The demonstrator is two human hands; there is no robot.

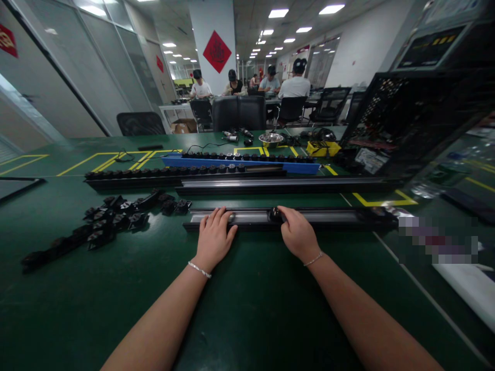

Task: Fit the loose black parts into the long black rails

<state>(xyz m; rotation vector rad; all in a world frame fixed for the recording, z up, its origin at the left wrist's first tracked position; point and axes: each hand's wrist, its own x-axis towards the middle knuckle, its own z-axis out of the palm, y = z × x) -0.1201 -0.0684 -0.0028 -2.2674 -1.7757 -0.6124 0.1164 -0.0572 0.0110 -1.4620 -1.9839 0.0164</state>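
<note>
Rectangular ceiling lights [278, 14] burn almost white over the far end of the room, while the foreground is dimmer, the green tabletop [247, 314] falling into deep shadow toward the bottom edge. Pale glare streaks the long rail [247, 183] and the inside of the nearer rail [253, 216]. Wide-angle stretching tilts the glass partition [77, 56] and the computer case [417, 103], the right edge looks smeared, and a pixelated patch [436, 239] hides detail there.
</note>
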